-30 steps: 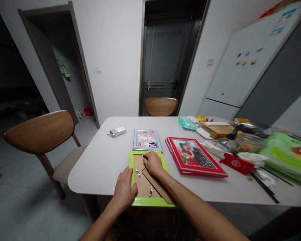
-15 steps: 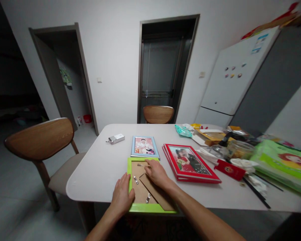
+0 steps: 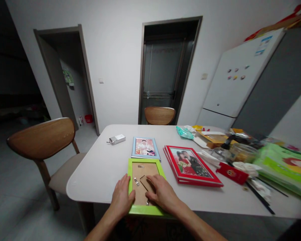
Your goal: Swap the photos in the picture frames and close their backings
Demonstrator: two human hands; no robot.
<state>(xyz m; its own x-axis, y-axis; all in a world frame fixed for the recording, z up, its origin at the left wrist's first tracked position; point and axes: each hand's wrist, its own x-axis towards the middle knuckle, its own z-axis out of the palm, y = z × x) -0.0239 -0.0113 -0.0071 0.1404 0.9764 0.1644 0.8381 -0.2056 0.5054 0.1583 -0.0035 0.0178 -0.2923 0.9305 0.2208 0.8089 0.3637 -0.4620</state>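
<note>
A lime-green photo frame (image 3: pixel 145 209) lies face down at the table's near edge, its brown backboard (image 3: pixel 139 194) showing. Small metal clips (image 3: pixel 136 181) sit on the board. My left hand (image 3: pixel 122 194) grips the frame's left side, thumb on top of the rim. Over the right part of the back, my right hand (image 3: pixel 163 192) has thumb and bent fingers around the brown stand flap (image 3: pixel 145 184), mostly hidden under it. Just beyond lies a blue photo frame (image 3: pixel 145 148) with a picture. To the right are stacked red photo frames (image 3: pixel 190 166).
A silver box-like item (image 3: pixel 117 139) lies at the table's left. Clutter fills the right side: a teal packet (image 3: pixel 184 132), a clear jar (image 3: pixel 243 153), a red envelope (image 3: pixel 232 172), black strips (image 3: pixel 261 198) and a green package (image 3: pixel 286 164). Wooden chairs (image 3: pixel 42 138) stand around the table.
My right hand has moved from the frame's top edge down onto the stand flap. The flap no longer sticks out at the lower right. My left hand stays on the left rim.
</note>
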